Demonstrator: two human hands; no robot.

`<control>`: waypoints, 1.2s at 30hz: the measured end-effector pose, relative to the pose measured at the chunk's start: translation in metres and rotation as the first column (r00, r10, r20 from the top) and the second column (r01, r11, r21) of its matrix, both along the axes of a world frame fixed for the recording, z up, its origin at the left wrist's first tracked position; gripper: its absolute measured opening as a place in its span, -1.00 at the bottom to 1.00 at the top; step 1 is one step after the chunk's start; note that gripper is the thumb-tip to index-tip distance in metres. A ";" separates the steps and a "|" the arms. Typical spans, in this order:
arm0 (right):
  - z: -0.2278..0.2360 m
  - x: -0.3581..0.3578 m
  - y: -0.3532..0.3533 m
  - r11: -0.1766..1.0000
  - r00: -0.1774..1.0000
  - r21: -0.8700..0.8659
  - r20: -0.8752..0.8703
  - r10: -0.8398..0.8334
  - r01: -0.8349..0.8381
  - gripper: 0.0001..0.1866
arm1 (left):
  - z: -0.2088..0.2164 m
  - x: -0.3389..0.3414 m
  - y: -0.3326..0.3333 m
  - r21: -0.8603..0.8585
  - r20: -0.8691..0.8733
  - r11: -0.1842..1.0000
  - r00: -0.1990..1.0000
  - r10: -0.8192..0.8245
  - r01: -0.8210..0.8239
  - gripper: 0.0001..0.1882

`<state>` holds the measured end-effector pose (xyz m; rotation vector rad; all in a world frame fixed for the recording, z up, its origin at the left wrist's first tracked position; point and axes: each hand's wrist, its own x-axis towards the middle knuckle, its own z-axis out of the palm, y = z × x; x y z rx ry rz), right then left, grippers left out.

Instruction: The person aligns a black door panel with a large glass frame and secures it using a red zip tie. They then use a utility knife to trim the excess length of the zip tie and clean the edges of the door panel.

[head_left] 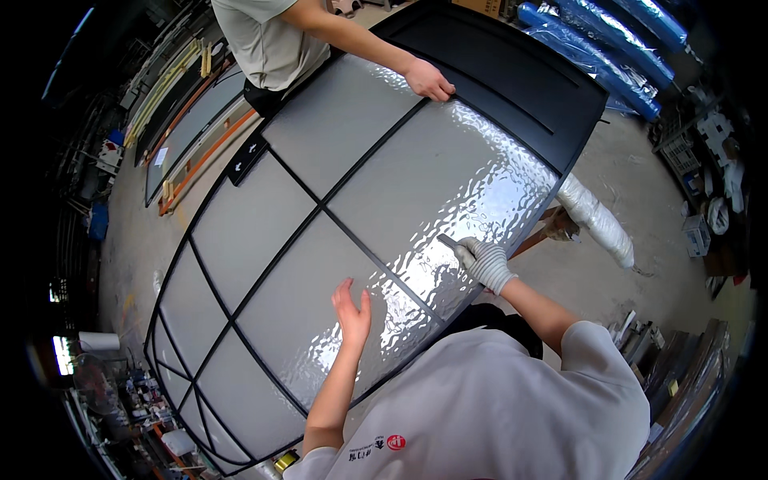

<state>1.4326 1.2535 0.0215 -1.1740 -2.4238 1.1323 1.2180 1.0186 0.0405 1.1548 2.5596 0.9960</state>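
Note:
A large black-framed door panel lies in front of me, its textured glass divided by black bars. My left hand, bare, hovers over or rests on the near pane; contact is hard to judge. Its fingers are stretched out and hold nothing. My right hand, in a white striped work glove, is closed around a short, flat grey tool whose exact kind does not show. The tool's tip points left across the shiny glass near the panel's right side.
Across the panel a co-worker in a light shirt leans in, one bare hand at a bar by the dark end section. A plastic-wrapped roll juts out on the right. Blue-wrapped bundles lie behind, framed panels at left.

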 end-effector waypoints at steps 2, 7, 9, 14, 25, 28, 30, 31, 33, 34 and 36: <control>-0.009 -0.010 0.012 0.917 0.963 -0.374 -0.164 -0.213 0.139 -0.76 | -0.016 -0.016 0.009 0.000 -0.079 0.999 0.996 -0.047 0.047 -0.47; 0.020 -0.036 0.072 0.597 0.862 -0.799 -0.251 -0.440 0.072 -0.67 | -0.028 -0.053 0.054 -0.086 -0.203 0.996 0.978 -0.055 0.039 -0.33; 0.008 -0.052 0.098 0.635 0.857 -0.765 -0.249 -0.451 0.112 -0.66 | -0.027 -0.066 0.069 -0.148 -0.242 0.989 0.970 -0.038 0.002 -0.30; 0.007 -0.106 0.179 0.742 0.873 -0.654 -0.266 -0.409 0.148 -0.64 | -0.046 -0.081 0.108 -0.270 -0.319 0.901 0.914 0.249 -0.340 -0.31; 0.018 -0.241 0.237 0.985 0.912 0.111 0.375 -0.167 0.134 -0.29 | -0.055 -0.083 0.118 -0.182 -0.382 0.918 0.885 0.265 -0.353 -0.37; 0.019 -0.253 0.247 0.986 0.909 0.119 0.386 -0.157 0.119 -0.26 | -0.056 -0.082 0.118 -0.191 -0.389 0.915 0.883 0.263 -0.356 -0.37; 0.020 -0.256 0.257 0.985 0.909 0.100 0.380 -0.169 0.142 -0.25 | -0.052 -0.081 0.116 -0.199 -0.386 0.910 0.882 0.269 -0.364 -0.37; 0.022 -0.255 0.261 0.979 0.910 0.113 0.363 -0.201 0.171 -0.28 | -0.049 -0.078 0.119 -0.204 -0.380 0.905 0.882 0.279 -0.374 -0.38; 0.010 -0.258 0.260 0.966 0.907 0.164 0.340 -0.247 0.201 -0.30 | -0.043 -0.077 0.125 -0.215 -0.377 0.900 0.883 0.281 -0.378 -0.38; 0.006 -0.259 0.258 0.957 0.905 0.190 0.327 -0.274 0.221 -0.31 | -0.042 -0.078 0.128 -0.219 -0.375 0.900 0.884 0.278 -0.376 -0.38; -0.002 -0.261 0.251 0.955 0.900 0.212 0.339 -0.273 0.209 -0.33 | -0.044 -0.079 0.128 -0.223 -0.379 0.898 0.882 0.279 -0.380 -0.38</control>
